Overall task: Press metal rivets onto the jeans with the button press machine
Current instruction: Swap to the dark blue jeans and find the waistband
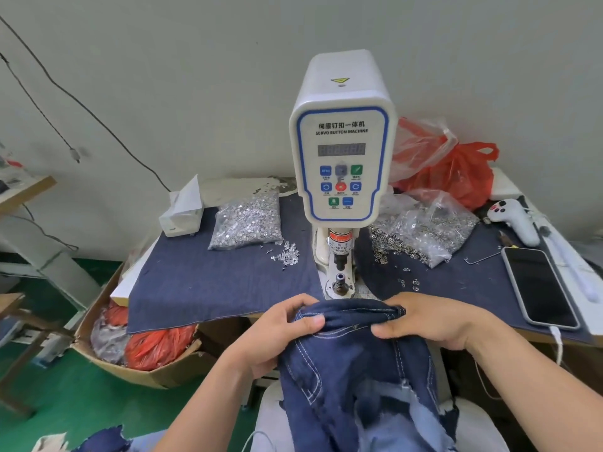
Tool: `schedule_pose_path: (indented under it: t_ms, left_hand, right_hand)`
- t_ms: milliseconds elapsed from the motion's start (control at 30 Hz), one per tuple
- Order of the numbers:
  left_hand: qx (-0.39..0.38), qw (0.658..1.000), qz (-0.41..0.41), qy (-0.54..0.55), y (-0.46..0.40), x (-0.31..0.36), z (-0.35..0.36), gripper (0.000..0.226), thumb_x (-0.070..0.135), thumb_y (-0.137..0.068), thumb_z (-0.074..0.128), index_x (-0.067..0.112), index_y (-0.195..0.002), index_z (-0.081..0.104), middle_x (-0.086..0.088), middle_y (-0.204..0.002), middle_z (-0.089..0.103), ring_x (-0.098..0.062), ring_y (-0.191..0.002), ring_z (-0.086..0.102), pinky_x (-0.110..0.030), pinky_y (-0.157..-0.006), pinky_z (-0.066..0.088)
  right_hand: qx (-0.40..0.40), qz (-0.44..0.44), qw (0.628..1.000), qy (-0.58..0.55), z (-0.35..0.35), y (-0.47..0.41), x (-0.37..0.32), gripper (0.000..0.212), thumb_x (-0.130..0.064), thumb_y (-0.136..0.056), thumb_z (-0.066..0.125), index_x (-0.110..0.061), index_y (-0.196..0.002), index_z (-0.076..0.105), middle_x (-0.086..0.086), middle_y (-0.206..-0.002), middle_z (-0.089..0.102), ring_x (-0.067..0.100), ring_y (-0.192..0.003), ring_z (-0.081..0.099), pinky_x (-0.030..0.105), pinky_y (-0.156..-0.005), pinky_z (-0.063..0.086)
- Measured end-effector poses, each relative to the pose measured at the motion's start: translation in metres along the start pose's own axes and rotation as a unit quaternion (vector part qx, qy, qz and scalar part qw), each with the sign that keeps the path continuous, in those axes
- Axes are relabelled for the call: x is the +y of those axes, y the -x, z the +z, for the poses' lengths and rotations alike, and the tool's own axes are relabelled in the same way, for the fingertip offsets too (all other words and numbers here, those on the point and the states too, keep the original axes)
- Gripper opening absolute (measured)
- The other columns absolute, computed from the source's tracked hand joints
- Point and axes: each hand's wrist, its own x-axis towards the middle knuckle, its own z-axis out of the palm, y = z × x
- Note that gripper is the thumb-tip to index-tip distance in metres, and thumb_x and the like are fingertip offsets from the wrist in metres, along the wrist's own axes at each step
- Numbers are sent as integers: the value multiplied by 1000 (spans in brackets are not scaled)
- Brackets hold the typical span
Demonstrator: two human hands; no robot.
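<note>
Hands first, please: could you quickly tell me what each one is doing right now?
Left hand: closed, gripping the folded edge of the dark blue denim jeans.
Right hand: closed, gripping the same folded edge.

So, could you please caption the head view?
Both hands hold jeans before the servo button machine.

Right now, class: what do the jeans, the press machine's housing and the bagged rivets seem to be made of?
Jeans: dark blue denim, matte, with a woven look, pale contrast stitching and frayed edges. Both hands grip them.
Press machine housing: probably moulded plastic, smooth white with a slight gloss and rounded corners.
Rivets: likely metal, silvery and glinting, in a clear plastic bag.
</note>
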Motion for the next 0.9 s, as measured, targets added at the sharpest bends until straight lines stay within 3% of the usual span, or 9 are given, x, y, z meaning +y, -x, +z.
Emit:
schedule_pose_path:
  t_ms: [100, 233, 300, 367, 467, 600, 733, 833, 900]
  left_hand:
    - [38, 993, 41, -107, -1, -2, 0, 37, 38, -90, 78, 31, -124, 64, -3, -122, 75, -24, -114, 72, -41, -102, 55]
    - [49, 964, 108, -239, 0, -6, 5, 42, 24, -89, 64, 43, -125, 51, 15, -125, 68, -12, -122, 65, -31, -107, 50]
    - [107, 932, 184, -294, 3, -10, 14, 43, 28, -89, 66, 49, -121, 46, 21, -132, 52, -10, -132, 54, -20, -111, 41]
    - [142, 890, 262, -346, 5, -16, 24, 31, 35, -93, 67, 48, -116, 51, 19, -130, 46, -15, -134, 47, -16, -110, 35]
    - [96, 876, 261, -394, 6, -25, 38, 19, 47, -97, 68, 41, -113, 58, 24, -118, 55, -11, -121, 53, -22, -101, 42]
    - [82, 922, 216, -312, 7, -36, 56, 16, 42, -96, 73, 35, -107, 63, 21, -111, 61, -14, -116, 56, -29, -101, 46]
    - [54, 947, 175, -263, 11, -33, 52, 21, 31, -89, 68, 43, -80, 53, 18, -99, 60, -10, -103, 58, -22, -93, 45]
    - [25, 968, 124, -216, 13, -24, 45, 10, 33, -86, 60, 36, -78, 54, 18, -82, 58, -3, -79, 52, -19, -78, 43]
    - [25, 976, 101, -191, 11, -19, 38, 10, 39, -89, 65, 33, -81, 64, 17, -79, 62, -2, -76, 54, -16, -76, 43]
  right_hand:
    - [-4, -38, 989, -143, 4, -5, 10, 30, -17, -96, 65, -6, -123, 73, 22, -128, 68, 30, -117, 67, 39, -99, 54]
    - [4, -87, 977, -196, 15, -14, 19, 45, -21, -98, 62, -6, -141, 59, 25, -143, 58, 38, -134, 55, 46, -110, 46]
    - [28, -96, 973, -207, 17, -16, 19, 45, -21, -94, 67, -7, -136, 63, 25, -139, 61, 37, -131, 58, 44, -107, 48]
    - [57, -100, 971, -209, 17, -16, 16, 41, -21, -90, 69, -8, -129, 68, 25, -134, 65, 33, -122, 64, 39, -99, 54]
    - [58, -101, 973, -197, 19, -16, 10, 43, -23, -89, 70, -4, -128, 66, 24, -125, 68, 31, -109, 68, 36, -88, 57]
    - [59, -83, 982, -160, 21, -16, 6, 51, -28, -87, 70, -4, -131, 61, 18, -112, 71, 25, -101, 68, 33, -85, 56]
    - [54, -99, 992, -53, 16, -10, 2, 48, -43, -91, 68, -12, -127, 66, 14, -124, 71, 19, -112, 68, 29, -92, 54]
    - [193, -111, 964, 145, 3, -9, -1, 41, -59, -89, 65, -21, -105, 73, -1, -106, 76, 12, -99, 69, 37, -93, 53]
    - [264, -100, 927, 246, -10, -13, 1, 40, -64, -82, 66, -27, -96, 73, -8, -96, 74, 8, -91, 67, 34, -88, 51]
